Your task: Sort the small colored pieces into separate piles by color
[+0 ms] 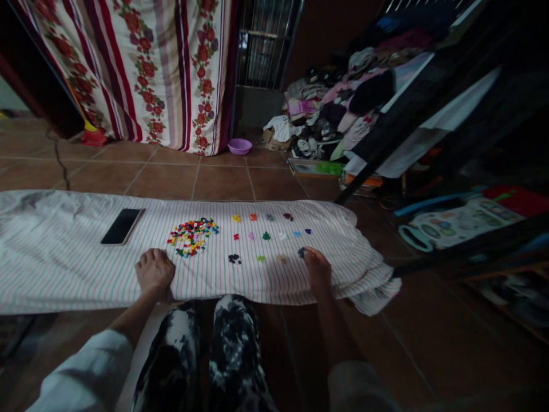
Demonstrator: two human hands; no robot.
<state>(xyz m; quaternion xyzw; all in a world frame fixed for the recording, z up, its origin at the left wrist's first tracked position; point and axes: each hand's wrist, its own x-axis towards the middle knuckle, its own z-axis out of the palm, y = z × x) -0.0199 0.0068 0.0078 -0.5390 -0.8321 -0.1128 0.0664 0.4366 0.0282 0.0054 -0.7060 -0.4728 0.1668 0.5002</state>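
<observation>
Fingers (pixel 309 252) of the right hand (pixel 319 271) bunched at grey pieces (pixel 301 252) on the cloth (pixel 64 252), any pinch unclear, the left hand (pixel 155 268) curled, contents hidden; a knee (pixel 234 309) snagging the cloth could have mixed neighbouring piles (pixel 266 236).

The striped cloth (pixel 98 269) looks matt and soft, wrinkled at its 2 ends. The mixed pile of pieces (pixel 195 234) looks like small plastic bits, as do the 14 sorted clusters (pixel 266 235), though they are too small to judge for gloss. The phone (pixel 122 226) has a smooth, dark, glassy face. The curtain (pixel 171 74) is printed fabric, hanging in folds. The floor (pixel 223 182) is smooth tile with a faint sheen and paler joint lines. The bowl (pixel 239 147) appears to be smooth plastic. The window bars (pixel 268 43) look like metal. The heaped clothes (pixel 334 103) are crumpled cloth, and the patterned trousers (pixel 235 349) are fabric too.
</observation>
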